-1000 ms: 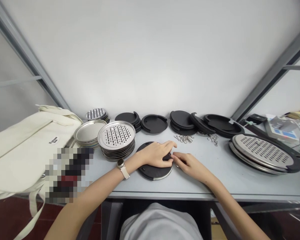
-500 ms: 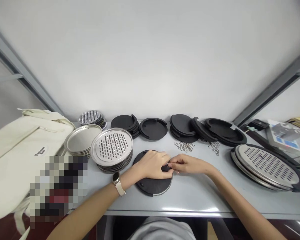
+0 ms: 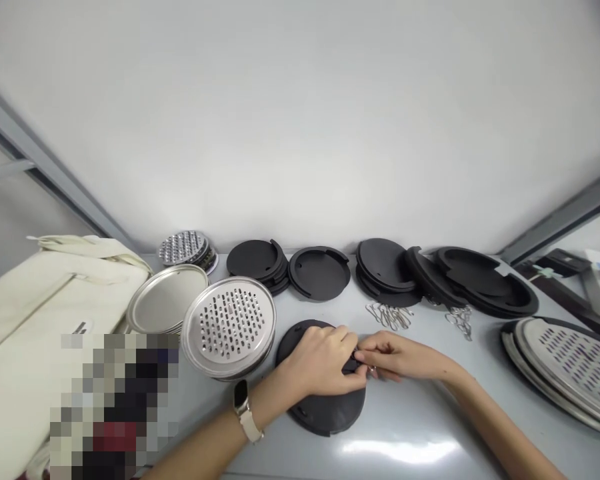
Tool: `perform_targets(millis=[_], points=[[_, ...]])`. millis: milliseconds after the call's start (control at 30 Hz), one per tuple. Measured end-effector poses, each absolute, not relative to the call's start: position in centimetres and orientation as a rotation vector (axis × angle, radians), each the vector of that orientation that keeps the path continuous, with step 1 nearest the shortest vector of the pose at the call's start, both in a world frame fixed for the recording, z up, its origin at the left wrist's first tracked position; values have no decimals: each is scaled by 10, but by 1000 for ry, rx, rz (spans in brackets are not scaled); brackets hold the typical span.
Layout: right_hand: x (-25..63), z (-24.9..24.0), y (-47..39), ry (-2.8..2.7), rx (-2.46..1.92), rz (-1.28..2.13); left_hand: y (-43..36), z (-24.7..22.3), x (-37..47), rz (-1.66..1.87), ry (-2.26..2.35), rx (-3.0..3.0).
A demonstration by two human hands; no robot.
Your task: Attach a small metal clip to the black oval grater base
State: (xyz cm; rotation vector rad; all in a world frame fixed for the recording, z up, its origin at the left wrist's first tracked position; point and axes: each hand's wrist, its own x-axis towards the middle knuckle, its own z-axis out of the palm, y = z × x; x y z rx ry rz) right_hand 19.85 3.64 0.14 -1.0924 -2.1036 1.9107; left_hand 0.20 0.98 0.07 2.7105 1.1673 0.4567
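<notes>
A black round plastic cover lies flat on the grey table in front of me. My left hand, with a pale-strapped watch at the wrist, rests over it, fingers closed around the cover's right-hand part. At that same edge my right hand pinches close to the left fingertips. A small metal glint shows beneath its fingers; the piece itself is mostly hidden. Beyond the right hand lies a pile of wire clips. Left of the cover stands a stack of round metal grater plates.
Plain metal discs and smaller graters stand back left. Black covers line the wall, with a second clip pile before them. Large oval graters lie at right. A cream bag fills the left side.
The view has shifted, so the table items sit lower and nearer. Both hands stay together at the cover's right edge; the fingers have moved slightly.
</notes>
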Motion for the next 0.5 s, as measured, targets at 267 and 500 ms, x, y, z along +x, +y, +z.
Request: perform_targets(millis=[267,500], points=[[204,3,35,-2057,-1048,1999,11,5,-1,426,1150,2702],[201,5,26,-2066,-1104,1882,10,6,0,372,1206,2692]])
